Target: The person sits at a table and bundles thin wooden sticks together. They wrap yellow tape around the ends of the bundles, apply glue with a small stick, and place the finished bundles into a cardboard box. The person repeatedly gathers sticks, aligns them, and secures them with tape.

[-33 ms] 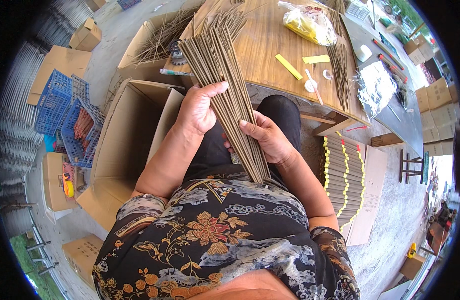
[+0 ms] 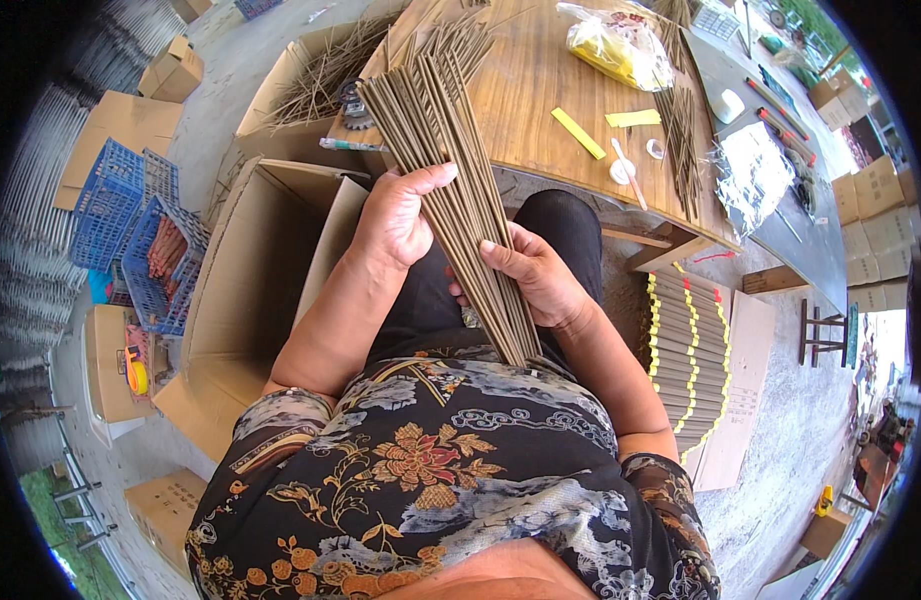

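Observation:
A fanned bundle of long, thin brown incense sticks (image 2: 450, 190) slants across my lap, its lower ends close to my patterned shirt. My left hand (image 2: 400, 215) grips the bundle's left side around mid-length, thumb lying over the front. Lower down on the right side, my right hand (image 2: 535, 270) is closed around the sticks, its thumb across the front and some fingertips showing behind. The upper ends spread wider than the lower ends. Behind them, more loose sticks (image 2: 458, 45) lie on the wooden table (image 2: 525, 130).
An open cardboard box (image 2: 245, 270) stands at my left, with blue crates (image 2: 110, 200) beyond. Yellow strips (image 2: 577, 134), a plastic bag (image 2: 620, 50) and a stick pile (image 2: 683, 150) lie on the table. Yellow-banded stick bundles (image 2: 688, 350) rest on cardboard at my right.

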The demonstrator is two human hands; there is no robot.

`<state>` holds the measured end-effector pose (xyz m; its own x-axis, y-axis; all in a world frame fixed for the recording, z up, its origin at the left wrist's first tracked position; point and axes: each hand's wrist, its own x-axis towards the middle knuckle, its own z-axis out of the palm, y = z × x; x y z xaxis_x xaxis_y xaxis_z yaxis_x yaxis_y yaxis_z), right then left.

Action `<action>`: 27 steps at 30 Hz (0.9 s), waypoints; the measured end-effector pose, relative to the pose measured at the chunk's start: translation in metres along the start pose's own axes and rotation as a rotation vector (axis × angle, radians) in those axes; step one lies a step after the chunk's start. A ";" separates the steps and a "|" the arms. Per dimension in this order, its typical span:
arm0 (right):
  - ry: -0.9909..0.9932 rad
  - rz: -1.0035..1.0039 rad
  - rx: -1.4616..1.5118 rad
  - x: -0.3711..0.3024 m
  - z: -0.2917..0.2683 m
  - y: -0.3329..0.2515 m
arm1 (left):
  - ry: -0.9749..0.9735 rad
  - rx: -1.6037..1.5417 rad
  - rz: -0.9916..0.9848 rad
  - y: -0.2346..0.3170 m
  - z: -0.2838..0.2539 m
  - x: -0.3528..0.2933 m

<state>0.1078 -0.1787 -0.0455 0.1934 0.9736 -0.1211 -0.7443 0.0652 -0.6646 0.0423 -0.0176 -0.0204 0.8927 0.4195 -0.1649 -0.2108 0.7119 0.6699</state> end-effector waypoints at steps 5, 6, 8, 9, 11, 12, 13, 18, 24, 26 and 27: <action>0.009 0.010 0.000 0.001 0.001 0.001 | 0.001 -0.013 -0.002 0.000 -0.002 0.000; 0.010 0.013 0.001 0.001 0.000 0.002 | -0.001 -0.019 -0.004 0.000 -0.001 0.000; 0.013 0.016 -0.001 0.002 0.000 0.002 | -0.004 -0.030 -0.007 0.001 -0.001 0.000; 0.015 0.014 -0.004 0.002 0.001 0.002 | -0.013 -0.033 -0.011 0.001 -0.001 0.000; 0.017 0.015 -0.005 0.002 0.001 0.002 | -0.030 -0.039 -0.019 0.001 -0.002 0.001; 0.017 0.016 -0.003 0.002 0.002 0.002 | -0.027 -0.042 -0.023 0.001 -0.002 0.001; 0.017 0.018 -0.001 0.002 0.002 0.002 | -0.025 -0.045 -0.026 0.001 -0.002 0.001; 0.015 0.014 -0.010 0.003 0.000 0.004 | -0.016 -0.035 -0.024 -0.001 -0.005 0.002; 0.031 -0.001 -0.039 0.002 0.001 0.004 | 0.020 -0.028 -0.006 -0.001 -0.003 0.002; 0.031 -0.009 -0.030 0.002 0.001 0.004 | 0.032 -0.044 0.005 0.000 -0.001 0.000; 0.029 -0.012 -0.024 0.003 0.001 0.005 | 0.022 -0.057 -0.006 0.001 -0.001 0.000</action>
<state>0.1038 -0.1754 -0.0483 0.2210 0.9660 -0.1345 -0.7263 0.0709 -0.6837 0.0419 -0.0165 -0.0203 0.8849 0.4274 -0.1850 -0.2287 0.7448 0.6268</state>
